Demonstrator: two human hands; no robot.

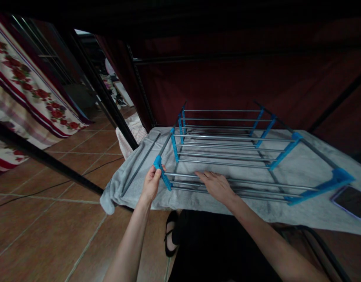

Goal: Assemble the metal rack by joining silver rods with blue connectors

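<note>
A rack (227,147) of grey metal rods and blue plastic brackets lies on a grey cloth. My left hand (152,181) is closed around the blue bracket (163,172) at its near left corner, the thumb on top. My right hand (215,185) lies across the nearest rods (251,181) with fingers stretched out to the left; its thumb is hidden. Another long blue bracket (321,187) joins the rods at the near right end. Left of the rack, a loose grey rod (141,164) rests on the cloth.
The grey cloth (198,201) covers a low surface framed by dark metal posts (109,105). A phone (352,201) lies at its right. Dark red fabric (221,78) hangs behind. On the left are a floral curtain (36,94), a tiled floor (51,219) and a thin black cable (59,183).
</note>
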